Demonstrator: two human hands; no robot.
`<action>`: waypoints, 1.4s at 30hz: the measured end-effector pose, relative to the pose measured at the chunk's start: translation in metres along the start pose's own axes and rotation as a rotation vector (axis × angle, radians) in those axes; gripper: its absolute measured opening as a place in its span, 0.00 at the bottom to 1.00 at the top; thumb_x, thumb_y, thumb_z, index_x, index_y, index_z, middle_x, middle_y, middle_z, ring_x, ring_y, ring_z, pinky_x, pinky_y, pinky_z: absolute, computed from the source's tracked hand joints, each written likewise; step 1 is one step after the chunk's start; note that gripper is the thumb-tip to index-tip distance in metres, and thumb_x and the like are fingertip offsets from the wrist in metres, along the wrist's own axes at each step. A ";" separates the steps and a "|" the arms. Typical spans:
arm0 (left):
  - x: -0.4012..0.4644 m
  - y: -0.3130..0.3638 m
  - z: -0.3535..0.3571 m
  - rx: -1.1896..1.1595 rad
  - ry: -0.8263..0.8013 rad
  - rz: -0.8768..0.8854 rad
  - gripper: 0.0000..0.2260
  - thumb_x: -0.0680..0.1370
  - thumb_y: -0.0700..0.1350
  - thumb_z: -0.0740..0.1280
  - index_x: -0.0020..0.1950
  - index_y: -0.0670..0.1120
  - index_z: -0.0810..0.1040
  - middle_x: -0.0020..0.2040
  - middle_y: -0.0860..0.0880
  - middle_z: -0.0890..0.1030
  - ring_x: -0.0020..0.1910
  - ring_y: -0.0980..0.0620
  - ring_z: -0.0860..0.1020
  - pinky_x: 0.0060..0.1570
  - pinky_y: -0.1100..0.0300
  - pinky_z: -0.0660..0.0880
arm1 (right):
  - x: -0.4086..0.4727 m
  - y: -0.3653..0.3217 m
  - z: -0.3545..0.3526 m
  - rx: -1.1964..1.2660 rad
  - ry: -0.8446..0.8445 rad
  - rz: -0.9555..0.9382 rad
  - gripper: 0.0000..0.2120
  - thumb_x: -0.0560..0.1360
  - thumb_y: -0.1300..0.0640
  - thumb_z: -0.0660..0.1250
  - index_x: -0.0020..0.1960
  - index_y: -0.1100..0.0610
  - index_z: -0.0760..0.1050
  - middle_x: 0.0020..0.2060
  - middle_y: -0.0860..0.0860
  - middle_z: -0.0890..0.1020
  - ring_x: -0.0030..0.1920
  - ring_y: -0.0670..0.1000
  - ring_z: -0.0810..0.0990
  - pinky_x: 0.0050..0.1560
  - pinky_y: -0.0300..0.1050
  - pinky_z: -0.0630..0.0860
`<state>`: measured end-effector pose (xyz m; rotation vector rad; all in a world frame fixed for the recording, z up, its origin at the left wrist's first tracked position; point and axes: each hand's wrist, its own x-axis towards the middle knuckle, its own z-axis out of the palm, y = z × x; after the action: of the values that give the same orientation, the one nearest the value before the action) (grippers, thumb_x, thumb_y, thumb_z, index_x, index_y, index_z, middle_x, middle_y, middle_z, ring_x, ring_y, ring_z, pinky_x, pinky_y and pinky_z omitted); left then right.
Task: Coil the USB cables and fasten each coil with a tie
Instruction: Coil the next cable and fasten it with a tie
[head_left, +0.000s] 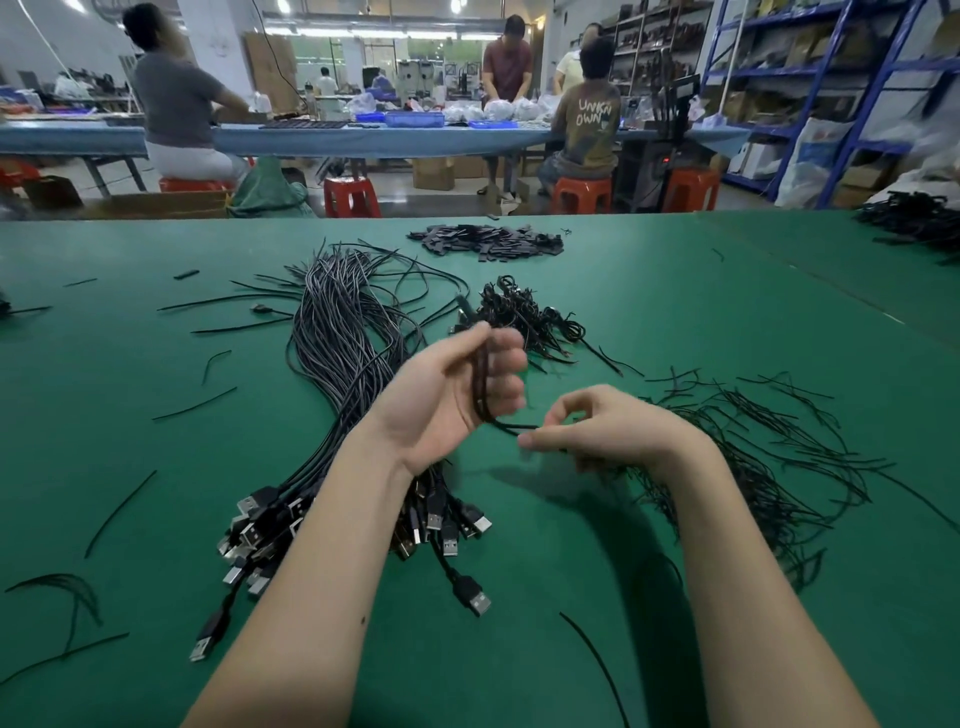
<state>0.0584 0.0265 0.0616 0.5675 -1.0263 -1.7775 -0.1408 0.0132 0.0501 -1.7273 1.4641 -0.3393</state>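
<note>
Right hand (602, 428) pinches a thin tie (511, 427) with curled fingers; left hand (457, 395) fingers wrap the coiled cable (480, 379).

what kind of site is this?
Probably a small cable assembly or packing workshop: a bulk bundle of USB cables on a green work table, workers on stools at a long bench, and stocked shelving.

Loose cables (343, 332) lie left, ties (753, 457) right, finished coils (524, 312) behind.

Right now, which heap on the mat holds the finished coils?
The small tangled heap just beyond the left hand; its cables are looped, unlike the straight bundle or loose ties.
</note>
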 end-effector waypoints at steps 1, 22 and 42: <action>-0.001 -0.001 0.003 0.119 -0.034 -0.039 0.18 0.86 0.46 0.54 0.49 0.41 0.82 0.41 0.45 0.84 0.36 0.51 0.84 0.38 0.59 0.82 | 0.003 0.001 -0.002 -0.060 0.154 -0.041 0.14 0.68 0.45 0.80 0.44 0.51 0.78 0.30 0.46 0.81 0.31 0.47 0.78 0.34 0.40 0.71; 0.008 -0.008 -0.010 -0.160 0.102 0.013 0.21 0.86 0.46 0.55 0.48 0.42 0.86 0.48 0.46 0.86 0.36 0.54 0.83 0.29 0.68 0.75 | 0.000 -0.009 0.006 0.070 -0.288 -0.018 0.24 0.76 0.32 0.65 0.48 0.50 0.88 0.26 0.46 0.68 0.27 0.49 0.64 0.31 0.38 0.71; 0.026 -0.032 -0.011 0.249 0.357 -0.099 0.22 0.87 0.46 0.48 0.53 0.36 0.78 0.43 0.42 0.86 0.36 0.47 0.85 0.32 0.63 0.79 | 0.003 -0.027 -0.002 0.009 0.365 -0.334 0.12 0.81 0.52 0.62 0.42 0.48 0.80 0.26 0.36 0.76 0.27 0.38 0.71 0.32 0.36 0.66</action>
<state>0.0393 0.0048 0.0302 1.0647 -0.9843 -1.5655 -0.1231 0.0090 0.0701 -1.9770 1.4109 -0.8753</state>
